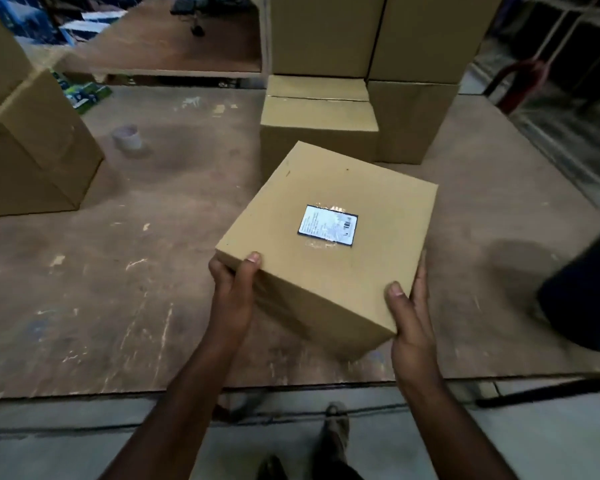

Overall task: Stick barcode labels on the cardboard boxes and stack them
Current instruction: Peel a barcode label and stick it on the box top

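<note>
While it hangs tilted above the worn brown table (136,271), the cardboard box (329,244) shows a barcode label (328,224) stuck under clear tape on its top face. The left hand (234,289) grips its near left corner, thumb curled onto the top and fingers underneath. The right hand (411,313) clasps the near right corner, thumb on the front face, fingers along the side. Beyond it stands a stack of boxes (361,64); more boxes (32,140) sit far left, with a tape roll (128,136) between.
</note>
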Demonstrator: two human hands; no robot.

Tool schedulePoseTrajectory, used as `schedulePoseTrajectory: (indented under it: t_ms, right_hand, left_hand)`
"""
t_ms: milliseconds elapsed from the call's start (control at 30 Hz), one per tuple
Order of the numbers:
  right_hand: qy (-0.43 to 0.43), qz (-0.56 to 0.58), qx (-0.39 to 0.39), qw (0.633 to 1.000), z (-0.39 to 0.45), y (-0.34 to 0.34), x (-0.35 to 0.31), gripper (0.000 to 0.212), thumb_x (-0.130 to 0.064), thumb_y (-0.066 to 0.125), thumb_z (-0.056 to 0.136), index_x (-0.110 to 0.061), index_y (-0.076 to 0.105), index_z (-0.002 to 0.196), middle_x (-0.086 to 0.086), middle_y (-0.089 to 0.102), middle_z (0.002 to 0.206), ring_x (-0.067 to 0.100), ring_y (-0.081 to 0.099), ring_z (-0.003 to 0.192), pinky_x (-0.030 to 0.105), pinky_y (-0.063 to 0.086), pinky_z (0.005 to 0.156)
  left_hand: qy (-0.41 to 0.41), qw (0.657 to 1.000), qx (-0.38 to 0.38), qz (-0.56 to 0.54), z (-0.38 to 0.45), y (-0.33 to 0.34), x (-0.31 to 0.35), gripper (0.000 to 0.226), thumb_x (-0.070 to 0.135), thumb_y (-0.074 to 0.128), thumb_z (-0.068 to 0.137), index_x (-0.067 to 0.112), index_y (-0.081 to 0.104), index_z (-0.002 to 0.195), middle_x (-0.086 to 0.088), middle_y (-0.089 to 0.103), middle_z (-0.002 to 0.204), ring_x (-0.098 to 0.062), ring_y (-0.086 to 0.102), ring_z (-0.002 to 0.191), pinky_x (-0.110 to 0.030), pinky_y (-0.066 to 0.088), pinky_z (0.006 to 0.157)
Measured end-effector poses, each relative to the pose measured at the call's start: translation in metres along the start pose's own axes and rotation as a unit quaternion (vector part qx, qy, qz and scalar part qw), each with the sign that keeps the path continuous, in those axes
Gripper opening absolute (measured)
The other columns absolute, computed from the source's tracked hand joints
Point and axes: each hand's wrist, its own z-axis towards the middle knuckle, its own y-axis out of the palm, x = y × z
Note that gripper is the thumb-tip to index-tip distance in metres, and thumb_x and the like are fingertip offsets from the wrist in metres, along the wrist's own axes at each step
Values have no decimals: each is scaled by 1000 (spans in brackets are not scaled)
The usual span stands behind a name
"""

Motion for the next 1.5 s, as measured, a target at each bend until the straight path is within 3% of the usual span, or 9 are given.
schedulePoseTrajectory:
  t_ms: [167,333,567,833,1033,1167,1300,1367,1500]
  right_hand:
    - [-5,-85,11,996,0,-5,0,83,-43,60,102,-44,6,165,-19,36,164,-7,47,139,11,44,104]
    - [-45,-230,88,968,29,-35,-11,83,-88,41,86,-58,13,158,-18,10,174,10,16,159,54,21,128]
    - [-117,-422,55,897,97,-57,-31,75,-70,43,94,-25,46,154,0,23,172,22,17,159,53,23,127]
    - [-104,-545,31,832,125,-71,-54,51,-67,45,95,-28,63,125,8,36,158,30,23,153,51,27,123]
    - [-116,-559,18,821,100,-79,-69,38,-64,58,94,-30,56,112,-4,55,115,19,52,107,36,45,86]
    - [-119,-588,43,799,76,-82,-76,33,-61,55,97,-29,53,88,-4,62,91,13,55,75,32,45,62]
    - [-99,-567,-87,813,70,-67,-73,58,-58,55,99,-33,43,150,0,34,165,25,35,150,44,40,113]
    - [-96,-578,-129,800,62,-52,-70,63,-62,44,102,-36,34,158,-5,16,174,21,10,161,42,28,122]
    - [-109,-628,-122,761,53,-33,-68,67,-64,23,104,-31,30,161,0,13,175,25,4,162,40,20,126]
  left_hand:
    - [-10,998,-54,-22,21,13,6,55,50,61,90,26,40,133,11,60,120,1,55,104,-25,44,79]
    - [-19,997,-80,7,34,18,14,61,62,55,77,32,37,127,8,57,120,-3,54,101,-35,40,87]
    - [-13,996,-83,5,47,31,18,68,67,55,71,31,43,128,10,61,114,-10,57,104,-38,46,88]
    - [12,994,-104,28,69,40,23,87,79,54,69,29,41,139,1,58,132,-15,55,116,-34,43,88]
    - [92,992,34,76,80,40,29,61,59,69,89,28,49,137,9,48,145,-10,46,132,-33,43,105]
    - [108,992,26,53,76,41,49,26,39,71,95,21,69,114,5,71,113,-13,67,105,-30,56,85]
    - [108,981,-90,134,65,56,61,34,27,69,98,20,66,132,7,66,125,-6,63,105,-19,52,81]
    - [156,959,-105,213,64,59,63,41,24,64,101,19,60,142,9,58,140,-10,58,125,-22,44,103]
    - [264,877,-52,399,69,57,78,37,30,61,101,17,66,135,1,64,137,-20,61,123,-18,38,94]
